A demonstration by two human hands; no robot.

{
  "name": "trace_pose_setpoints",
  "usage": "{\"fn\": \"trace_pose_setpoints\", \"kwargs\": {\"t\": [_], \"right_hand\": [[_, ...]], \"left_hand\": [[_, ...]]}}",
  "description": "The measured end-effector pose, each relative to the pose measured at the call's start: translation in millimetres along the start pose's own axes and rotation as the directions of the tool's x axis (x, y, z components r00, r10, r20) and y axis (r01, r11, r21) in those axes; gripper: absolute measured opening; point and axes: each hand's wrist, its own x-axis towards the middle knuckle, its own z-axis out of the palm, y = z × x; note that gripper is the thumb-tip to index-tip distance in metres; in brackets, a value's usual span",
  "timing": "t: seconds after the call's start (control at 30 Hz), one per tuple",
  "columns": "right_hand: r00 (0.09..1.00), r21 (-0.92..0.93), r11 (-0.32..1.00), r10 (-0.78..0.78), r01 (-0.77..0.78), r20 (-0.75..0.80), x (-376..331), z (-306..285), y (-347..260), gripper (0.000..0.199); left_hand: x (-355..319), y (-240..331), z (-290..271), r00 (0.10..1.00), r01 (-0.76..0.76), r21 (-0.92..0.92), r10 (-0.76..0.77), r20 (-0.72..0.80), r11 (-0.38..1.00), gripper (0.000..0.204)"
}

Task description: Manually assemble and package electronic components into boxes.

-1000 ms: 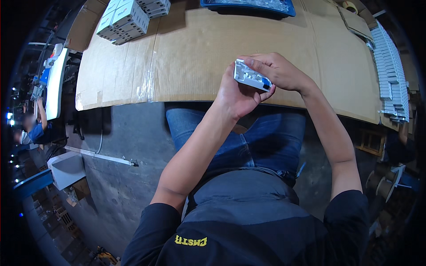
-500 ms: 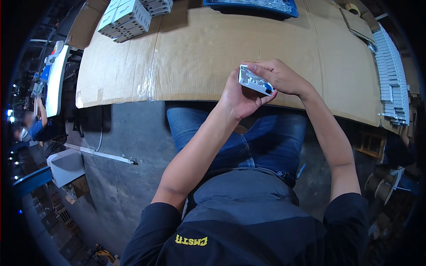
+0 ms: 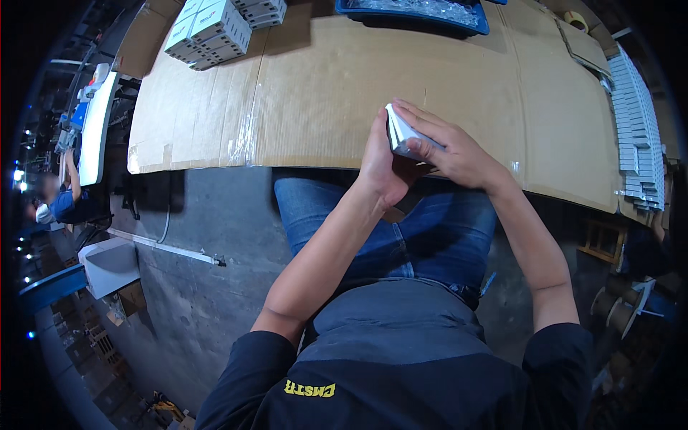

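Observation:
My left hand [image 3: 383,163] and my right hand [image 3: 448,147] are closed together around a small white flat carton [image 3: 400,132], held at the near edge of the cardboard-covered table [image 3: 308,93]. The carton is tilted so its thin edge faces up. My right fingers lie over its top and my left palm backs it from the left. Most of the carton is hidden between my hands.
A stack of white boxes [image 3: 209,30] stands at the table's far left. A blue tray [image 3: 412,13] of clear parts sits at the far middle. Rows of white flat cartons [image 3: 636,136] line the right edge. Another person [image 3: 61,201] works at the far left.
The carton has turned from lying flat with its face showing to standing on edge, and my right hand has closed over its top.

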Motion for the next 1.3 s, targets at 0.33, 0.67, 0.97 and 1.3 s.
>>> {"fn": "trace_pose_setpoints", "kwargs": {"t": [0.33, 0.67, 0.97, 1.3], "right_hand": [[0.966, -0.465, 0.867, -0.245, 0.179, -0.084, -17, -10, -19, 0.073], [0.861, 0.781, 0.614, 0.332, 0.114, -0.386, -47, 40, -7, 0.051], [0.908, 0.653, 0.731, 0.111, 0.201, -0.403, -54, 23, 0, 0.037], [0.855, 0.747, 0.603, 0.196, 0.281, -0.48, -35, 39, -12, 0.047]], "left_hand": [[-33, 18, 22, 0.992, -0.064, 0.145, 0.048, 0.113, 0.987, 0.062], [-63, 3, 0, 0.91, -0.413, 0.585, 0.334, 0.245, 0.697, 0.046], [-58, 12, -19, 0.844, -0.535, 0.633, 0.331, 0.422, 0.559, 0.044], [-46, -6, -22, 0.833, -0.553, 0.232, 0.533, 0.149, 0.8, 0.039]]}}
